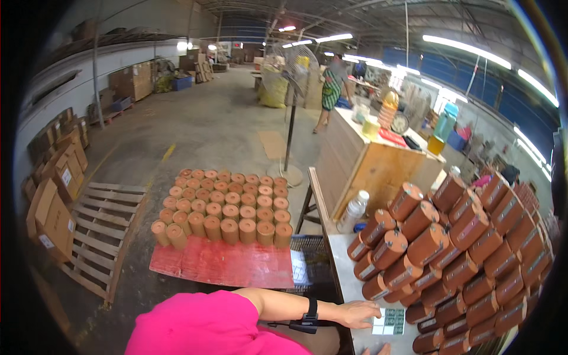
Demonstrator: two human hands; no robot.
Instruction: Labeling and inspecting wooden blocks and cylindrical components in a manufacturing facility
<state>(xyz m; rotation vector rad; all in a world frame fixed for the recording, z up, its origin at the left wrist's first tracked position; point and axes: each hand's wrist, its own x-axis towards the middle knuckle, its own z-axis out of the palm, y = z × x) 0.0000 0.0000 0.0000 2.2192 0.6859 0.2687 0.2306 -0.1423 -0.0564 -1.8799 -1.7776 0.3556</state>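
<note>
My left hand (357, 314) reaches across from the pink sleeve, its fingers stretched out over the left edge of a label sheet (389, 321). Green labels cover part of the sheet; white patches show on its left side. It lies on a pale worktop (349, 251). At the bottom edge, only fingertips of my right hand (384, 349) show, apart, with nothing visible between them. A large stack of reddish-brown cylinders (428, 244) lies on its side beside the sheet, several with narrow labels along their sides. A black strap with a small device (307, 319) circles my left wrist.
Rows of tan cylinders (231, 213) stand upright on a red board (219, 263). A wooden pallet (103, 231) and cartons (50, 222) are left. Beyond the worktop stand a clear bottle (354, 210), a wooden cabinet (370, 183) and a pedestal fan (290, 118). A person (332, 89) stands farther back.
</note>
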